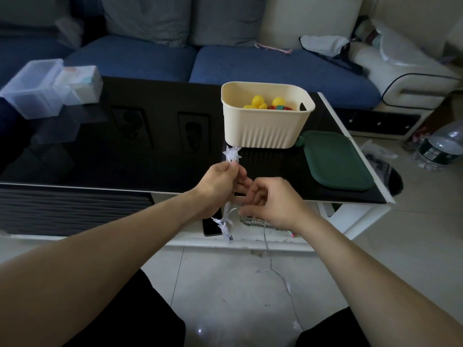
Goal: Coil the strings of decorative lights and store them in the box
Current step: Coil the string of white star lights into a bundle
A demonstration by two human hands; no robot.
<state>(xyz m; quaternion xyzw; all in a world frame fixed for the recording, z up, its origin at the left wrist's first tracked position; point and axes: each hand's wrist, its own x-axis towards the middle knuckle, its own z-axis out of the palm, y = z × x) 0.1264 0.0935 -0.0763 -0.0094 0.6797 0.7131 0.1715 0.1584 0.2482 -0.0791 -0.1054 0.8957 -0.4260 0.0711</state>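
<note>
My left hand [220, 182] grips a bunch of the white star lights [231, 154], stars poking above and below my fist. My right hand [269, 202] pinches their thin wire, which trails to the floor. Beyond sits the cream box [265, 128] beside its green lid [337, 160].

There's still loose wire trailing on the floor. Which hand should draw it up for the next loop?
Probably the right hand: the loose wire hangs from it, while the left hand grips the star bundle.
</note>
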